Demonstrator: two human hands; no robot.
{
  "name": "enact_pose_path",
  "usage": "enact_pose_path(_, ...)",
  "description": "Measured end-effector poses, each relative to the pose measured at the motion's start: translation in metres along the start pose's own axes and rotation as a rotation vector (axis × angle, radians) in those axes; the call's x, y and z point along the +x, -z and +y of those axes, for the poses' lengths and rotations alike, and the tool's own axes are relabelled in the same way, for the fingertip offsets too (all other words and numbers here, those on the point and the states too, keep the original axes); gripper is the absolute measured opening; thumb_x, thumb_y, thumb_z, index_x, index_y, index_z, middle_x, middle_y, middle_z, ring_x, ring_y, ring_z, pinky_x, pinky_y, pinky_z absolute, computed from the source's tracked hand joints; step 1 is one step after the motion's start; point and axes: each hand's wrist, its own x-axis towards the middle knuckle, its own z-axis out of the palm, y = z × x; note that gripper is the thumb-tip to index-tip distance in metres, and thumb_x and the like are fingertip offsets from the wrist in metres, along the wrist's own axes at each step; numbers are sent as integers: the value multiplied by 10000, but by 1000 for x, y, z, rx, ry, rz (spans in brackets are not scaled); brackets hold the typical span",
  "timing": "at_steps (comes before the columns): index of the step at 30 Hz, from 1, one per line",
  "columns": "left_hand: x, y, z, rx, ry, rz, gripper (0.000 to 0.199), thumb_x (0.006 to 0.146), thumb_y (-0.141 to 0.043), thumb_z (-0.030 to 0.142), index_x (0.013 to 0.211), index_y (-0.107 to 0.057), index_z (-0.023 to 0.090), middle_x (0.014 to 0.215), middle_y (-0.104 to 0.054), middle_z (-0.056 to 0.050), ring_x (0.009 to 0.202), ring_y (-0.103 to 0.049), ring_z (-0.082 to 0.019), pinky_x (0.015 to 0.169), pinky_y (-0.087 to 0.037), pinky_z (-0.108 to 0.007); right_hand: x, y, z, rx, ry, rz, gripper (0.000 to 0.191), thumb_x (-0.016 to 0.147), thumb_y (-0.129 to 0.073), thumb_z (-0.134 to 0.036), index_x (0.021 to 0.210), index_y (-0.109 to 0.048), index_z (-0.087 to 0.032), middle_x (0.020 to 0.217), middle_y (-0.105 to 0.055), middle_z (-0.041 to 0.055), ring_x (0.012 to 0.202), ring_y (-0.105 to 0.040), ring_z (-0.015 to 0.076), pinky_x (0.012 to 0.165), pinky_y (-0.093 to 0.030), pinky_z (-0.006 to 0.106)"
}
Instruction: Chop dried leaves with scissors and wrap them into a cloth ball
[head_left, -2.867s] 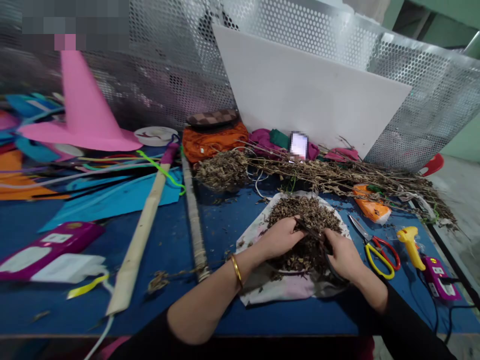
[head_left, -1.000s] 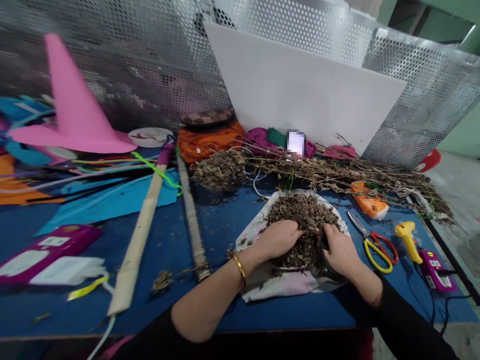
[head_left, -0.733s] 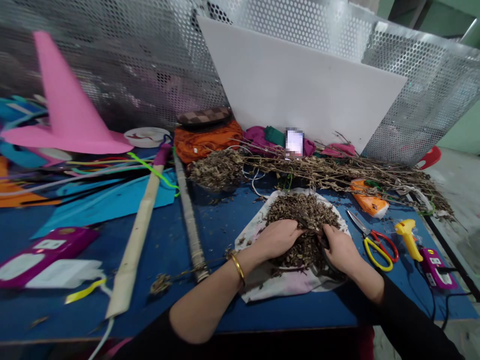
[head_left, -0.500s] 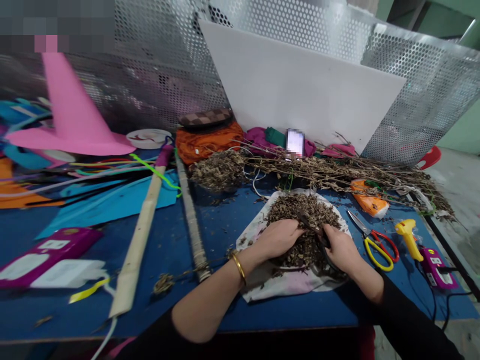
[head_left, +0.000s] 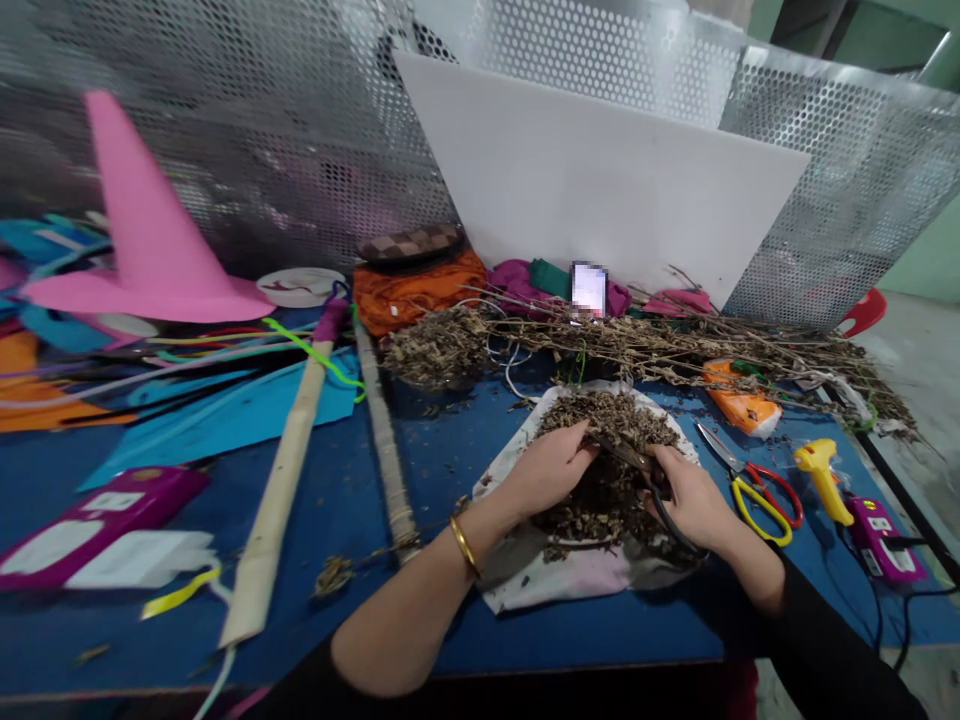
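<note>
A heap of dry brown plant bits lies on a whitish cloth at centre right. My right hand grips dark-handled scissors over the heap, their blades pointing left. At the blade end, my left hand is closed in a pinch above the heap; what it pinches is too small to make out. A gold bangle circles the left wrist.
Red-and-yellow scissors, a yellow glue gun and a purple power strip lie right. Dry branches stretch behind the cloth. A bamboo stick, pink hat and another purple strip are left.
My left hand has moved slightly left and up. The scissors in my right hand now show more clearly, and their handles have swung outward to the lower right.
</note>
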Motion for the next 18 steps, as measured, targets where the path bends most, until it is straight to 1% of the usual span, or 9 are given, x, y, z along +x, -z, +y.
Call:
enact_pose_path(4, 0, -5, 1, -41, -23, -57, 253, 892, -377, 261, 951, -604, 166, 989, -687, -101, 925, -623, -239, 846, -462, -346, 0, -2, -1, -39, -7, 0, 438, 775, -555, -232, 1200, -456, -189, 1057, -569, 70, 885, -551, 191, 742, -378, 268)
enact_pose_path(7, 1, -9, 1, -78, -37, -95, 269, 885, -379, 268, 929, -620, 158, 1005, -685, -107, 929, -616, -244, 866, -458, -358, 0, -4, -3, -82, -10, 3, 436, 802, -546, -274, 1216, -445, -183, 1085, -558, 85, 921, -553, 204, 766, -384, 279)
enact_pose_path(11, 1, -13, 1, -148, -69, -125, 284, 878, -384, 267, 917, -645, 161, 1006, -689, -90, 971, -598, -221, 905, -444, -321, 0, -6, -4, -138, 1, 3, 413, 834, -510, -309, 1222, -439, -187, 1116, -554, 97, 953, -555, 210, 775, -381, 281)
enact_pose_path(14, 1, -15, 1, -98, -34, -150, 302, 883, -372, 283, 860, -645, 156, 954, -691, -93, 916, -602, -216, 862, -451, -316, 1, -6, -3, -171, -11, -30, 349, 823, -497, -264, 1161, -468, -181, 1054, -588, 90, 901, -569, 202, 731, -371, 271)
enact_pose_path(18, 2, -15, 1, 63, 48, -142, 323, 893, -357, 313, 737, -597, 163, 832, -668, -91, 798, -602, -213, 756, -456, -317, 1, -8, -1, -150, -19, -63, 265, 810, -498, -225, 1072, -502, -186, 971, -630, 73, 860, -580, 194, 698, -357, 256)
